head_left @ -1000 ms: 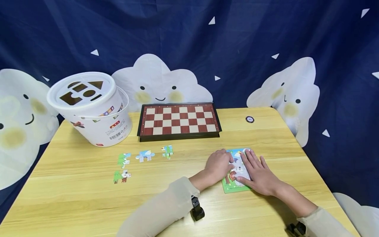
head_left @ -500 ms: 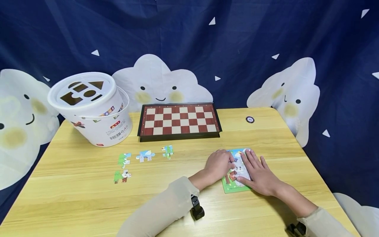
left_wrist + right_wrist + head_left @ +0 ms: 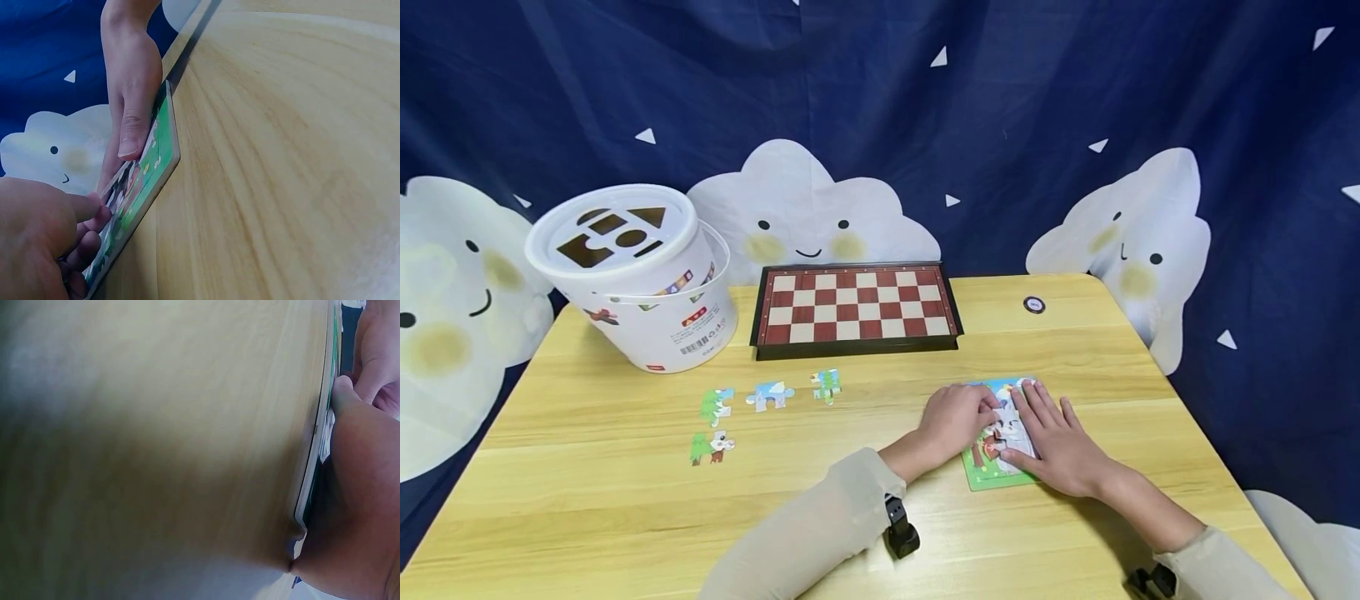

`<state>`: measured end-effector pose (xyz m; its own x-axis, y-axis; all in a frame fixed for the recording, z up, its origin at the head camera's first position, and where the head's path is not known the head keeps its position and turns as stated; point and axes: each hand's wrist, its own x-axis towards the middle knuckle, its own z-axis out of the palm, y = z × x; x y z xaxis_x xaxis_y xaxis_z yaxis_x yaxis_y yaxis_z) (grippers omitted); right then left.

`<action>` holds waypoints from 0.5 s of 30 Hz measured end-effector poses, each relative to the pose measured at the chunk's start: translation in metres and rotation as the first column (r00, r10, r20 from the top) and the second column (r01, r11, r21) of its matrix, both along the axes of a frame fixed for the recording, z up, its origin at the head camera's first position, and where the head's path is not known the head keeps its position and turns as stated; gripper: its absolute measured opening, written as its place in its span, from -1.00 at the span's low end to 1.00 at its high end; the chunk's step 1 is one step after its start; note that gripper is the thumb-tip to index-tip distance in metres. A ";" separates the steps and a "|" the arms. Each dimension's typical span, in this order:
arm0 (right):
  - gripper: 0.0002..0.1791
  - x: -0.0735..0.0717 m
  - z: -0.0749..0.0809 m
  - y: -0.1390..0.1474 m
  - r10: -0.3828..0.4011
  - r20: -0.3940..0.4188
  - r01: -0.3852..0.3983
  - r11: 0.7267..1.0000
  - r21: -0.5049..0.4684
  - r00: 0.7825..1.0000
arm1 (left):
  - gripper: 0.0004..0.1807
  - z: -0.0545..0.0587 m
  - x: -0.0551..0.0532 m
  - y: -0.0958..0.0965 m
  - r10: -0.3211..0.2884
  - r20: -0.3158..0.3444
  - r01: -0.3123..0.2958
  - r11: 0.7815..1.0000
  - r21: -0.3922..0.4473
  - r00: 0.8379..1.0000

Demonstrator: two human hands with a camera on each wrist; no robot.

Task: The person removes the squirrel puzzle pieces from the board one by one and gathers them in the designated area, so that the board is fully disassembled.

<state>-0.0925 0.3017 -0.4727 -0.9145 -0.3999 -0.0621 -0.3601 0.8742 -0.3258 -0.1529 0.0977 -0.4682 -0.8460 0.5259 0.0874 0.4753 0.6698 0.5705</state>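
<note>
A jigsaw puzzle board point(image 3: 992, 482) with a green and blue border lies flat on the table at the right, its animal picture partly covered by both hands. My left hand point(image 3: 951, 422) comes over its left side, thumb and forefinger pinching a puzzle piece point(image 3: 1004, 414) at the picture's upper part. In the left wrist view, the pinched edge shows thin and tilted above the board point(image 3: 164, 140). My right hand point(image 3: 1063, 446) lies with straight, spread fingers over the board's right side, thumb point(image 3: 132, 134) on the picture.
Several loose puzzle pieces point(image 3: 770, 396) lie at the left of the table. Behind them stands a white lidded bucket point(image 3: 688, 325) with shape cutouts. A folded chessboard point(image 3: 857, 307) is at the back middle, and a small dark round disc point(image 3: 1034, 305) lies at the back right.
My left fingertips have shifted slightly right across the board, and the puzzle piece between them now stands tilted up. The right hand stays in place. The head view has tilted slightly.
</note>
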 end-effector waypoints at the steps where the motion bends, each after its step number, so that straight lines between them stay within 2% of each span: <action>1: 0.01 0.000 0.001 0.000 -0.002 0.010 0.002 1.000 0.008 1.000 | -0.93 0.000 0.000 0.000 0.001 -0.002 -0.001 1.000 0.005 1.000; 4: 0.01 0.000 0.003 -0.001 -0.003 0.024 0.003 1.000 0.017 1.000 | -0.94 -0.001 0.000 0.000 0.007 -0.004 -0.007 1.000 0.015 1.000; 9: 0.01 0.001 0.004 -0.002 -0.011 0.024 0.010 0.999 0.033 1.000 | -0.94 -0.002 -0.001 -0.002 0.020 0.039 -0.023 0.997 0.078 0.999; 12: 0.02 0.001 0.005 -0.002 -0.018 0.028 0.016 0.999 0.036 0.999 | -0.93 -0.001 -0.003 -0.005 0.024 0.085 -0.037 0.988 0.153 0.996; 15: 0.03 0.001 0.005 -0.002 -0.021 0.026 0.021 0.999 0.026 0.999 | -0.91 0.000 -0.004 -0.011 0.014 0.138 -0.049 0.966 0.253 0.990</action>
